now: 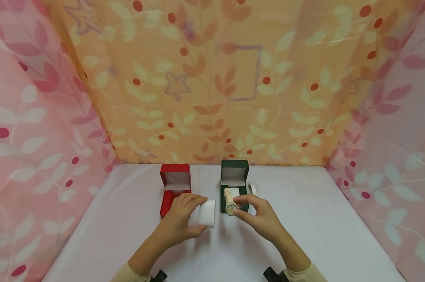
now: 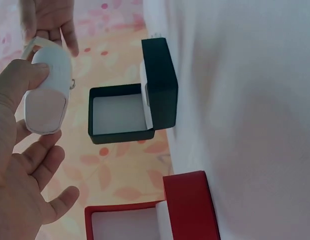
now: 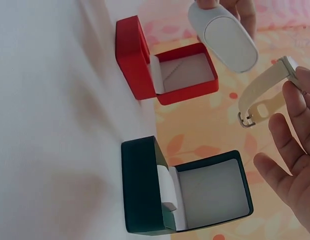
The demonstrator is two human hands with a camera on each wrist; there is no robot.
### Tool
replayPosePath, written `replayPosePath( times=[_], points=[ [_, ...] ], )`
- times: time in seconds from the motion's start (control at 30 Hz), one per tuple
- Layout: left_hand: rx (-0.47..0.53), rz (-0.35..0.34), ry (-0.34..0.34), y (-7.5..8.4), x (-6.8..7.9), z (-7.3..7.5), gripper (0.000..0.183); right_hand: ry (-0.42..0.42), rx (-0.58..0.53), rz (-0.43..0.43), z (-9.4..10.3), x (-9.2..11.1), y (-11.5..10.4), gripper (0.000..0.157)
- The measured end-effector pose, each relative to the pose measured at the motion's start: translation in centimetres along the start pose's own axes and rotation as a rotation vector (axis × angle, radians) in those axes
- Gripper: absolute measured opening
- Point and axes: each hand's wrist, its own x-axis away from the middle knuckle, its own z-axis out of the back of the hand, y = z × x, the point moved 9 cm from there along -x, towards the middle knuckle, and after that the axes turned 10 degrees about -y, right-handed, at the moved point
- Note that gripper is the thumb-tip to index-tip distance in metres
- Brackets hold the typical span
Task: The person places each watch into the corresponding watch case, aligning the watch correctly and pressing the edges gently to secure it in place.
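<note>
Between thumb and fingers, my left hand (image 1: pixel 178 219) holds a white watch cushion (image 1: pixel 207 214) above the table. To its right, my right hand (image 1: pixel 263 215) pinches a cream-strapped wristwatch (image 1: pixel 231 206) by its round case. In the right wrist view the strap (image 3: pixel 262 90) hangs in a loop with its metal buckle (image 3: pixel 246 120) visible. The watch is beside the cushion and in front of an open green watch box (image 1: pixel 235 169), which has a white cushion (image 3: pixel 167 187) in its base. Behind my left hand stands an open red watch box (image 1: pixel 175 172), its base partly hidden by that hand.
Right of the green box, partly behind my right hand, lies a white band-like item (image 1: pixel 252 188). The white-covered table (image 1: pixel 297 239) meets an orange leaf-patterned curtain (image 1: pixel 205 78) at the back, with pink curtains (image 1: pixel 32 156) on both sides.
</note>
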Motion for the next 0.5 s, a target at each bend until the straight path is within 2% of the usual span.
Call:
replayPosePath(
  times=[0.17, 0.5],
  points=[
    [-0.003, -0.006, -0.009, 0.4, 0.1, -0.3, 0.081, -0.026, -0.031, -0.047, -0.6, 0.0, 0.1, 0.027],
    [0.019, -0.07, 0.026, 1.2, 0.0, -1.0, 0.081, -0.103, -0.099, -0.03, -2.5, -0.4, 0.1, 0.026]
  ],
)
